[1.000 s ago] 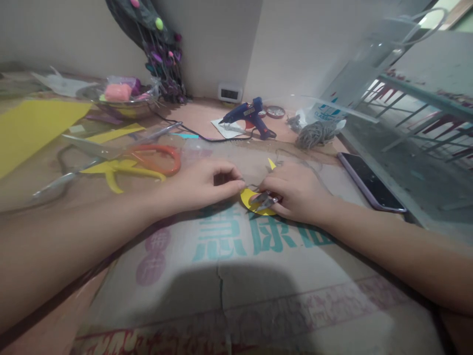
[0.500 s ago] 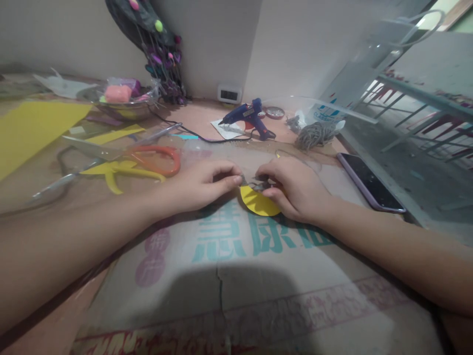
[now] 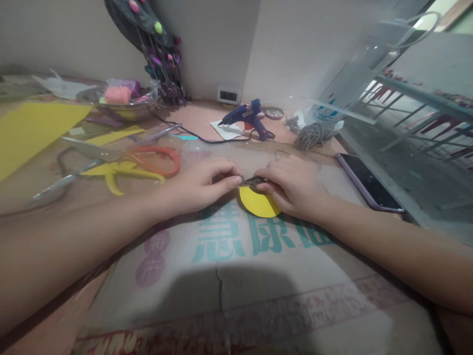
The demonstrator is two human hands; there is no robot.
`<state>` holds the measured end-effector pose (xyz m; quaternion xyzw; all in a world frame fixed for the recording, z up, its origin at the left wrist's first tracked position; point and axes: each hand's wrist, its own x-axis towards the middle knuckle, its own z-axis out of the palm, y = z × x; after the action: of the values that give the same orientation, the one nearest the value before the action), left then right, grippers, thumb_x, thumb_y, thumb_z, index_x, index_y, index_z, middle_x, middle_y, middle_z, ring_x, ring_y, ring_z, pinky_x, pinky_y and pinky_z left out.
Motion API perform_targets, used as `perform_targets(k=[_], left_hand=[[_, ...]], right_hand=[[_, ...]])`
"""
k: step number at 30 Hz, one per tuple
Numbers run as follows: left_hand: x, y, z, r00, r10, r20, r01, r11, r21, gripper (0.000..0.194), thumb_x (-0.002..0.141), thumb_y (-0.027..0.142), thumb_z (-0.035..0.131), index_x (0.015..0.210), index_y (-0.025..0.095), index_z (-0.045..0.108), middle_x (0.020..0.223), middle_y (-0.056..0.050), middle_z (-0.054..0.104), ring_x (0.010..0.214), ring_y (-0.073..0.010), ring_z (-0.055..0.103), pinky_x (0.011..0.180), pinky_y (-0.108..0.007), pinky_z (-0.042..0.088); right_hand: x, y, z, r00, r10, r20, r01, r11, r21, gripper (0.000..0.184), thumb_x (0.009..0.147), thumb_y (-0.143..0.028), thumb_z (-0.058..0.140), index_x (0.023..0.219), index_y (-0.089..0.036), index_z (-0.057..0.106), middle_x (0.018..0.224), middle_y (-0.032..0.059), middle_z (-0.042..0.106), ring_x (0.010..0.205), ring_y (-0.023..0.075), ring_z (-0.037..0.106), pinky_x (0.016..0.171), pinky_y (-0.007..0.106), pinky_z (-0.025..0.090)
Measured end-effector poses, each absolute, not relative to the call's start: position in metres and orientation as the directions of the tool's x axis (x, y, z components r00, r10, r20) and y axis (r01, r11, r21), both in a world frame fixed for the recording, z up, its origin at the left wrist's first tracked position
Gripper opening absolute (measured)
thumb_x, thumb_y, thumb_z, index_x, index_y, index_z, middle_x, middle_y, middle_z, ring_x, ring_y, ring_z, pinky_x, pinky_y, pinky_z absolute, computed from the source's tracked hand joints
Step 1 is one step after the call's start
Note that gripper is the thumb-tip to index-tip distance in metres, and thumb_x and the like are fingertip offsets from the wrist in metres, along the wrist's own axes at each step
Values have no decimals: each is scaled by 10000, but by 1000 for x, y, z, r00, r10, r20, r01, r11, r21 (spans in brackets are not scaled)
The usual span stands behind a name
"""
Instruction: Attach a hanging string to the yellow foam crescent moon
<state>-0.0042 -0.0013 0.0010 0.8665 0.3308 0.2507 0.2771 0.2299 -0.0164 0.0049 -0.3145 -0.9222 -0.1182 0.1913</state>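
My left hand (image 3: 218,182) pinches the end of a short stretch of dark grey yarn (image 3: 253,181) between thumb and index finger. My right hand (image 3: 290,185) grips the other side of it, fingers bent and close to the left fingertips. Under the right fingers lies a round yellow paper disc (image 3: 258,203), its far part hidden by the hand. Blur keeps the exact form of the grey strands from showing. Both hands rest over a printed cardboard sheet (image 3: 177,305).
A blue glue gun (image 3: 246,117) stands behind the hands, with a grey yarn bundle (image 3: 314,135) to its right. Orange-handled scissors (image 3: 158,160) and yellow paper scraps (image 3: 118,170) lie left. A phone (image 3: 369,182) sits by the right table edge. A bowl (image 3: 125,111) stands back left.
My right fingers have closed in and turned slightly over the grey yarn, which now looks tighter between the hands. My left hand has stayed almost still.
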Motion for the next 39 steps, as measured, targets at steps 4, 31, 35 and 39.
perform_targets(k=[4, 31, 35, 39], left_hand=[[-5, -2, 2, 657, 712, 250, 432, -626, 649, 216, 938, 303, 476, 905, 167, 641, 837, 6, 648, 784, -138, 574, 725, -249, 423], [-3, -1, 2, 661, 718, 216, 443, -607, 660, 243, 935, 335, 469, 882, 162, 632, 798, 3, 635, 740, -137, 551, 684, -245, 408], [-3, -1, 3, 663, 719, 209, 445, -604, 661, 248, 933, 342, 463, 878, 166, 629, 802, 0, 640, 740, -140, 555, 683, -247, 412], [-3, -1, 3, 658, 726, 202, 459, -598, 657, 250, 929, 351, 461, 888, 173, 632, 821, -4, 649, 764, -149, 567, 703, -256, 422]], right_hand=[[231, -16, 4, -725, 546, 420, 632, 770, 91, 406, 1009, -386, 372, 979, -122, 678, 733, 69, 638, 697, 188, 525, 642, 324, 278], [230, -14, 1, -723, 539, 432, 644, 752, 140, 337, 1010, -349, 404, 958, -156, 675, 705, 51, 645, 678, 178, 533, 633, 315, 279], [230, -15, 1, -728, 531, 433, 635, 760, 135, 348, 1013, -347, 398, 963, -146, 677, 705, 56, 648, 680, 180, 543, 631, 315, 285], [231, -16, 2, -714, 565, 415, 652, 751, 100, 385, 1011, -388, 380, 963, -145, 675, 724, 65, 652, 689, 188, 547, 638, 316, 298]])
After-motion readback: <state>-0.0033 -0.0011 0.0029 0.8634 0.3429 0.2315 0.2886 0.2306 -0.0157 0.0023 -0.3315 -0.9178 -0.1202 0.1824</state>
